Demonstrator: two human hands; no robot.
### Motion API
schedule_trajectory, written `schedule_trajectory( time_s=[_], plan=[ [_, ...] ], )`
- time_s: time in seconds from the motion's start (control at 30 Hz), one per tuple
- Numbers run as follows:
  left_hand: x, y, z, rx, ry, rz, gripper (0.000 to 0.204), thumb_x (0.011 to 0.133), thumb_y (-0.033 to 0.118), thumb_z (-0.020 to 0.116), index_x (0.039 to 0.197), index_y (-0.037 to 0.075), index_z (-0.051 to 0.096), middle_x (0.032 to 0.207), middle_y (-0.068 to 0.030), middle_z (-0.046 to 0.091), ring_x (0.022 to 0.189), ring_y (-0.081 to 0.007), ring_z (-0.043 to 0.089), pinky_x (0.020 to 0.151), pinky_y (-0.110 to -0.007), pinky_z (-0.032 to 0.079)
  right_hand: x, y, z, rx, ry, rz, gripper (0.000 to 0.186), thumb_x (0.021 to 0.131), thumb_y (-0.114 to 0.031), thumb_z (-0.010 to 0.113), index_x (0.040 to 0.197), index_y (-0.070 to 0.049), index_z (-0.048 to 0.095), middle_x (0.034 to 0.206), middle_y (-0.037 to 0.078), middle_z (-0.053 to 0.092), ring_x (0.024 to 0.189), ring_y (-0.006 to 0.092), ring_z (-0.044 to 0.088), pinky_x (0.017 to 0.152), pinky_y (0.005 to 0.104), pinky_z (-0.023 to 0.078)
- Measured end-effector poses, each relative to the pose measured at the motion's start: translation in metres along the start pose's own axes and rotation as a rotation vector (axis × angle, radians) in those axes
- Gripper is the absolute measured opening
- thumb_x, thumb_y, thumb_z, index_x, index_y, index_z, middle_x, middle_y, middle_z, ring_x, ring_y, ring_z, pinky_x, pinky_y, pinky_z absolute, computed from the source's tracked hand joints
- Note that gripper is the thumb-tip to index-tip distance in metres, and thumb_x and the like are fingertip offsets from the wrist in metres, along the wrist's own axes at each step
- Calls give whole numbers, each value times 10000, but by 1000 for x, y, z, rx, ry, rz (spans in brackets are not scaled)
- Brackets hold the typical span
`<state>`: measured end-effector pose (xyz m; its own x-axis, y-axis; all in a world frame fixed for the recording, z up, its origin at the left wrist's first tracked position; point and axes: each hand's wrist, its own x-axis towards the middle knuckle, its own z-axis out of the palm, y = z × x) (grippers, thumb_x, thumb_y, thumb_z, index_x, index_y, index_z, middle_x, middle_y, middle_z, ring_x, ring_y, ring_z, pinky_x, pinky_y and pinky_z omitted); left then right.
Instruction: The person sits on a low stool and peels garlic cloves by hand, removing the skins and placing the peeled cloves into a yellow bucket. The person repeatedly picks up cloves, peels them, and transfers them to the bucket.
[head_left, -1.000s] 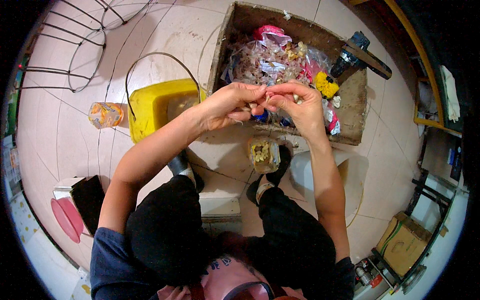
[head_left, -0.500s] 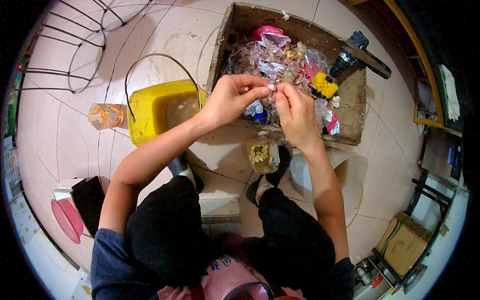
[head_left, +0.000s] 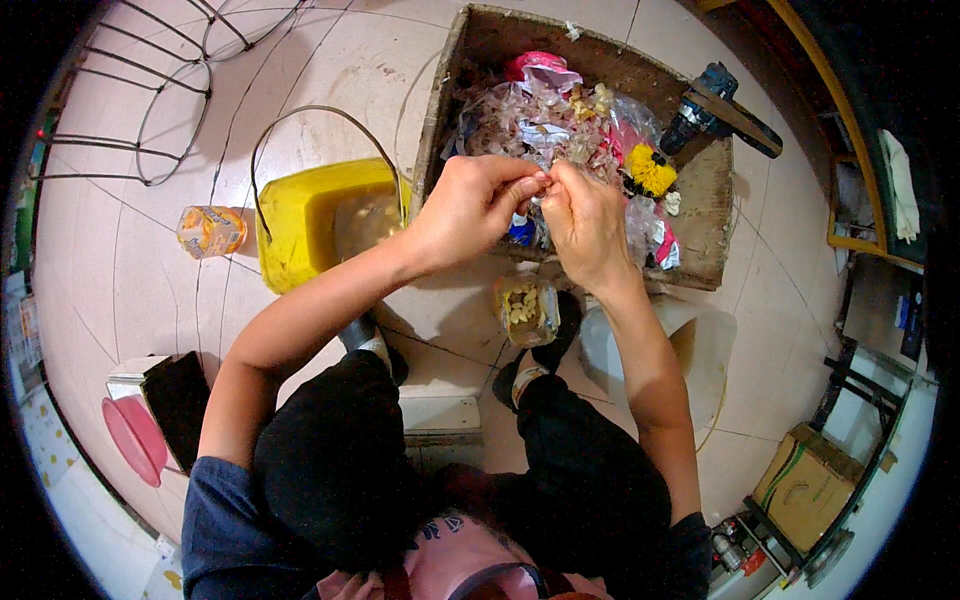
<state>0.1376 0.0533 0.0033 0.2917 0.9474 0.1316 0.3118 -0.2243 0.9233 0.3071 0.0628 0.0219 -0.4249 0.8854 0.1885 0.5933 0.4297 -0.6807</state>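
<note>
My left hand (head_left: pixel 470 205) and my right hand (head_left: pixel 585 220) meet fingertip to fingertip over the near edge of a wooden tray (head_left: pixel 700 200), pinching a small pale piece (head_left: pixel 545 182) between them. The tray holds a heap of clear plastic wrappers and small pieces (head_left: pixel 545 125), with a yellow brush-like thing (head_left: pixel 650 170) on its right. Below my hands a small clear jar (head_left: pixel 525 310) with pale pieces in it stands on the floor between my feet.
A yellow bucket (head_left: pixel 300 215) with a wire handle stands left of the tray, an orange-labelled jar (head_left: pixel 210 230) beyond it. A power drill (head_left: pixel 700 105) lies on the tray's far right. A pink lid (head_left: pixel 135 440), a wire rack (head_left: pixel 150 110) and a cardboard box (head_left: pixel 810 485) lie around.
Both hands have lifted slightly toward the tray and drawn closer, fingertips now pinched together on the small piece. The rest has not moved.
</note>
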Motion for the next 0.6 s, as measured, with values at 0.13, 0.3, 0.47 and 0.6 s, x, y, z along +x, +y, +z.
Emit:
schedule_trajectory(
  time_s=[0.13, 0.3, 0.47, 0.6],
  plan=[
    [4, -8, 1, -515, -70, -265, 212, 963, 203, 514, 963, 22, 624, 743, 22, 562, 667, -64, 490, 602, -209, 404, 0, 10, -6, -12, 41, 20, 201, 874, -213, 536, 899, -15, 562, 731, 194, 604, 672, 389, 594, 594, 462, 452],
    [6, 3, -9, -664, -138, -417, 211, 967, 247, 517, 961, 63, 620, 707, 55, 520, 634, -14, 428, 563, -164, 344, -2, 28, -26, -450, -10, 235, 365, 804, -264, 675, 1070, -24, 605, 716, 160, 623, 662, 360, 604, 599, 450, 471],
    [2, -8, 0, -268, -45, -173, 235, 963, 252, 519, 1025, 59, 639, 770, 27, 580, 662, -29, 461, 553, -184, 364, 2, 5, -20, 323, 74, 392, 249, 778, -249, 745, 871, -26, 685, 534, -28, 467, 515, 62, 434, 474, 262, 357],
    [4, -14, 2, -249, -37, -118, 282, 937, 277, 558, 1085, 58, 655, 827, 11, 614, 695, -41, 486, 550, -202, 381, 0, 0, -15, 391, 88, 380, 169, 784, -200, 737, 812, -44, 680, 509, -49, 417, 508, 34, 388, 463, 239, 326]
  ],
)
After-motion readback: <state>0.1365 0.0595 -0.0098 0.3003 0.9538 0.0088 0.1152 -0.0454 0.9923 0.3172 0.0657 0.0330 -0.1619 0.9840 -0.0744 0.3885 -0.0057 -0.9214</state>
